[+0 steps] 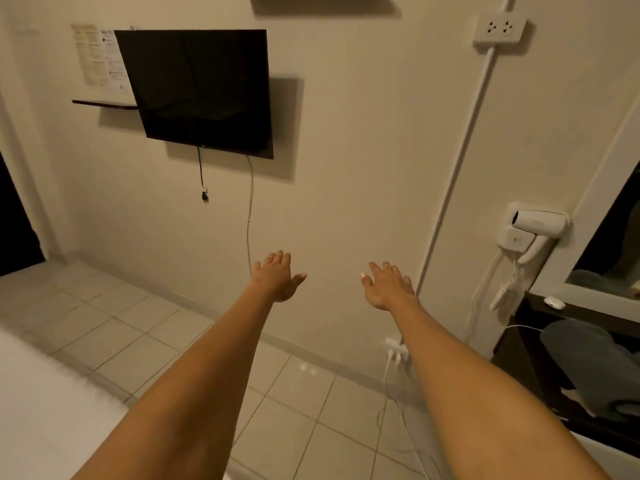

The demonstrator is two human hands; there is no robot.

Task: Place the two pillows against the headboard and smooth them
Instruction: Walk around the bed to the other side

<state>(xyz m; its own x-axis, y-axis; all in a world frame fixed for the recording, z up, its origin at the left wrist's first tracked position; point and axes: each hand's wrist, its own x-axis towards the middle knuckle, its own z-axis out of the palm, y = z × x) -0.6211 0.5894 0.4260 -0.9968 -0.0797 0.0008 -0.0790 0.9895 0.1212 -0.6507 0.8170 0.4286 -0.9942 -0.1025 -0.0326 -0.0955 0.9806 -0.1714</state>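
Note:
Both my arms stretch straight out in front of me toward a cream wall. My left hand (pixel 276 278) is open, fingers apart, holding nothing. My right hand (pixel 388 285) is open too, palm down, with nothing in it. A corner of the white bed (pixel 38 410) shows at the lower left. No pillow and no headboard are in view.
A black TV (pixel 197 88) hangs on the wall with cables dangling below. A white hair dryer (pixel 533 230) is mounted at the right, above a dark table (pixel 519 348) holding grey cloth. A power strip (pixel 396 349) with white cords lies by the skirting. Tiled floor (pixel 294 420) lies below.

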